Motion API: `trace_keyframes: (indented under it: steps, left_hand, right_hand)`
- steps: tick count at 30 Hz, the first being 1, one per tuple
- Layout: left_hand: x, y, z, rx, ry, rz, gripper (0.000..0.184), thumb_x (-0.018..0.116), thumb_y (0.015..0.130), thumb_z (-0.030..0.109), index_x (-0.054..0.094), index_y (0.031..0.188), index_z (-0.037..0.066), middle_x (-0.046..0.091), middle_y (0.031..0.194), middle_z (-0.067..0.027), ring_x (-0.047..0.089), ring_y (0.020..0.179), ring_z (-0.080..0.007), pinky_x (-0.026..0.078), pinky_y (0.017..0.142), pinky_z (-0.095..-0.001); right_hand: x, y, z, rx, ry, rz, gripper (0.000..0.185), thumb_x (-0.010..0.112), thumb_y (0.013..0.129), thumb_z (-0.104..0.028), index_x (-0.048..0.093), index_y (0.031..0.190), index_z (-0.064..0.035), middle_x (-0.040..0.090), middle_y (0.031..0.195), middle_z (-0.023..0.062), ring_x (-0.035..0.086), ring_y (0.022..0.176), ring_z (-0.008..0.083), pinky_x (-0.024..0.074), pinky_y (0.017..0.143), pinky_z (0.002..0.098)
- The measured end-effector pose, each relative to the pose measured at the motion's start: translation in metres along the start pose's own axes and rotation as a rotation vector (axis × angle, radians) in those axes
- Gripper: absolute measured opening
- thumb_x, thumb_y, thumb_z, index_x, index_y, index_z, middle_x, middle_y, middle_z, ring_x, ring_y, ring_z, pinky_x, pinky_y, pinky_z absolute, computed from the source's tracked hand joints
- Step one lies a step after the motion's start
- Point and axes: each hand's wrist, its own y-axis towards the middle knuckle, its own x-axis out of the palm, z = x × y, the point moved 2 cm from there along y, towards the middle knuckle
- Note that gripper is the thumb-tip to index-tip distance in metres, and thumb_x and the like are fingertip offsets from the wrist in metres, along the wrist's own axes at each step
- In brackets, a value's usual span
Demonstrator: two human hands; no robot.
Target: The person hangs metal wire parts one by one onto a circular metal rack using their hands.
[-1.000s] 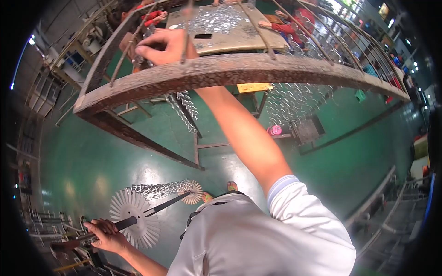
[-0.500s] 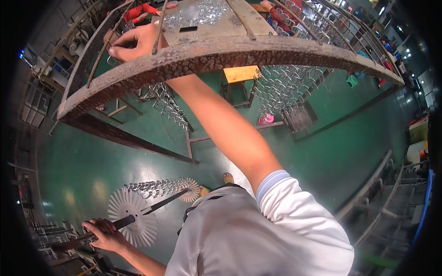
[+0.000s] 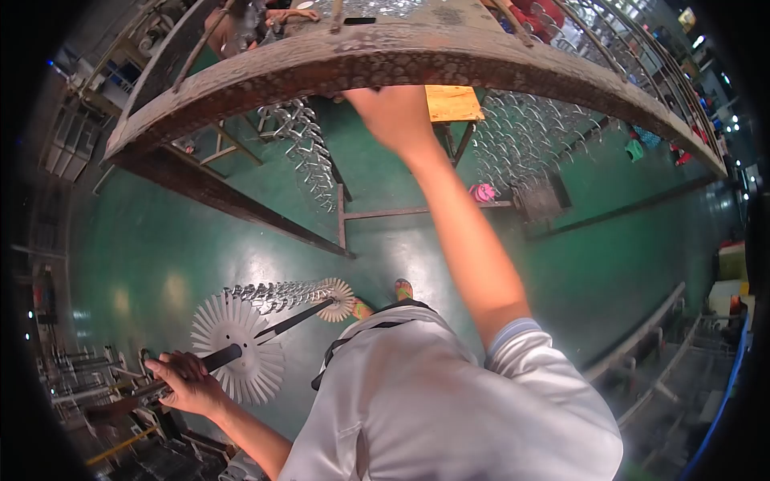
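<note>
My left hand is wrapped round the dark handle end of a long rod. On that rod sit a large white slotted disc and a smaller one, with a row of shiny curved metal pieces lying between their rims. My right hand is stretched forward beneath the rusty front bar of a metal frame. The bar hides its fingers, so whether they hold anything does not show. Left of this hand hangs a column of similar curved pieces.
More curved metal pieces hang on the right side of the frame. A yellow-topped stool stands beyond it, near a pink object on a low crossbar. Other people's arms appear behind the frame. Racks line the right.
My right hand has come down and to the right, from above the front bar to beneath it. My left hand still grips the rod. The view has shifted slightly.
</note>
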Motion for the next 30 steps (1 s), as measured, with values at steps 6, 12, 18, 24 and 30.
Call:
trace_keyframes:
  steps: [6, 12, 18, 24, 30]
  left_hand:
    - [0.004, -0.002, 0.0, -0.016, -0.005, -0.042, 0.049, 0.051, 0.108, 0.029, 0.034, 0.065, 0.012, 0.033, 0.054, 0.0012, 0.028, 0.041, -0.0063, 0.025, 0.037, -0.0226]
    - [0.004, -0.002, 0.003, -0.058, -0.008, -0.116, 0.049, 0.051, 0.108, 0.027, 0.035, 0.065, 0.01, 0.036, 0.052, -0.0008, 0.03, 0.041, -0.0066, 0.024, 0.038, -0.0219]
    - [0.021, -0.004, 0.021, -0.028, -0.01, -0.221, 0.047, 0.052, 0.107, 0.026, 0.04, 0.066, 0.008, 0.039, 0.051, -0.0003, 0.033, 0.039, -0.0061, 0.025, 0.036, -0.0223]
    - [0.043, -0.011, 0.041, -0.005, -0.036, -0.217, 0.046, 0.053, 0.107, 0.024, 0.039, 0.066, 0.008, 0.036, 0.052, 0.0013, 0.034, 0.04, -0.0058, 0.025, 0.035, -0.0225]
    - [0.06, -0.016, 0.058, 0.019, -0.069, -0.162, 0.046, 0.052, 0.108, 0.023, 0.039, 0.066, 0.009, 0.034, 0.052, 0.0021, 0.031, 0.04, -0.0044, 0.024, 0.034, -0.0222]
  right_hand:
    - [-0.037, -0.133, 0.01, 0.587, 0.006, -0.143, 0.019, 0.074, 0.091, -0.016, 0.075, 0.1, 0.0014, 0.068, 0.076, 0.0, 0.055, 0.068, 0.004, 0.0427, 0.06, 0.0228]
    - [-0.117, -0.209, -0.003, 0.839, -0.151, 0.077, 0.021, 0.074, 0.09, -0.016, 0.075, 0.1, 0.0021, 0.071, 0.078, 0.0065, 0.059, 0.07, 0.0087, 0.0479, 0.065, 0.0275]
    - [-0.206, -0.139, -0.071, 0.675, -0.168, 0.5, 0.018, 0.074, 0.092, -0.009, 0.073, 0.103, 0.0049, 0.072, 0.087, 0.0044, 0.065, 0.079, 0.0097, 0.0522, 0.073, 0.0241]
    - [-0.261, -0.024, -0.113, 0.272, -0.206, 0.577, 0.021, 0.074, 0.093, -0.01, 0.072, 0.108, 0.0044, 0.07, 0.085, 0.0044, 0.059, 0.07, 0.0078, 0.0469, 0.063, 0.0235]
    - [-0.253, 0.071, -0.135, 0.094, -0.393, 0.389, 0.022, 0.075, 0.09, -0.007, 0.071, 0.108, 0.0043, 0.069, 0.088, 0.0039, 0.059, 0.076, 0.0085, 0.0471, 0.071, 0.023]
